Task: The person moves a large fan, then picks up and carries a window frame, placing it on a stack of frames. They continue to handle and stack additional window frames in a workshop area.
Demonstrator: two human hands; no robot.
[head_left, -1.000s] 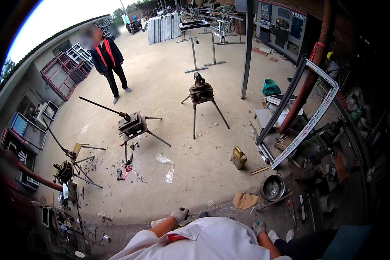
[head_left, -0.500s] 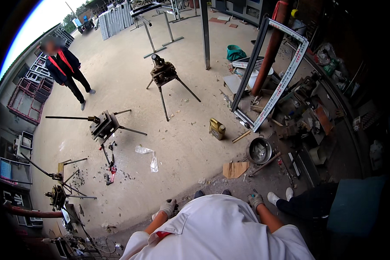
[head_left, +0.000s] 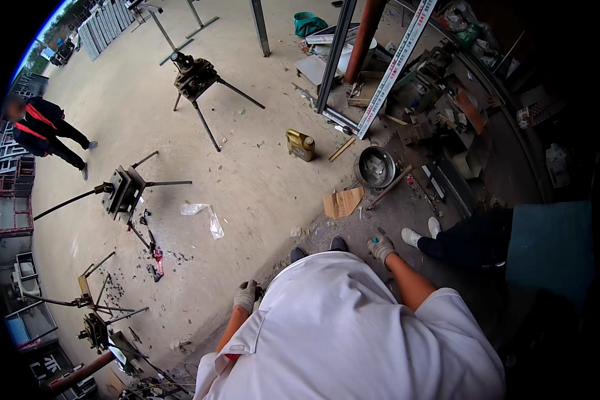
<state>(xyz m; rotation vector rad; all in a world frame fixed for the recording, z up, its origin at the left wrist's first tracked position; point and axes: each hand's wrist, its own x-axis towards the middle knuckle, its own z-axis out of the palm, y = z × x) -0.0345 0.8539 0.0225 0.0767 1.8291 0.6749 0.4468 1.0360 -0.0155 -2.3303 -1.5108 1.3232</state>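
My left hand, in a pale knit work glove, hangs low beside my white shirt. Its fingers are curled, with a dark bit showing at their edge that I cannot make out. In a matching glove, my right hand is closed on a small thing with a teal patch and a dark tip, too small to name. It is held over the dark floor strip, near another person's white shoes. My own dark shoes stand between my hands. Neither hand touches a bench or stand.
Three-legged metal stands occupy the concrete floor ahead and left. A golden jug, a metal basin of scraps and flattened cardboard lie ahead. A metal frame leans at a reddish post. A person stands far left.
My view has turned right and tipped downward, so the stands and jug sit further left and higher in it. My hands stay low at my sides, both still curled.
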